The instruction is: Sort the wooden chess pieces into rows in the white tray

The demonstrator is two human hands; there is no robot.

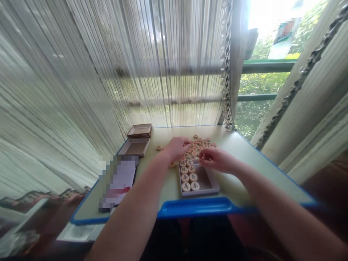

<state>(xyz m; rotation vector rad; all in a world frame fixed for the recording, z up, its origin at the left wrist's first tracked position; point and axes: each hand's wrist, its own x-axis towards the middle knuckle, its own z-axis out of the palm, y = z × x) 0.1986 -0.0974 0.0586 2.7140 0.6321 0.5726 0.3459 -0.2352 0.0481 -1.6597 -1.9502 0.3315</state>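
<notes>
A small grey tray point(210, 183) lies on the green table point(244, 159) with several round wooden game pieces point(189, 177) lined up along its left side. Beyond it a loose heap of the same pieces point(199, 143) lies on the table. My left hand point(176, 148) rests with curled fingers on the heap's left edge, closed on something I cannot make out. My right hand point(217, 159) hovers over the tray's far end, its fingers pinched together; what they hold is hidden.
An open brown box point(140, 131) and its flat lid point(135, 148) sit at the table's far left. A paper sheet point(119, 181) lies near the left front. The table has a blue rim point(198, 207). Curtains and a window stand behind.
</notes>
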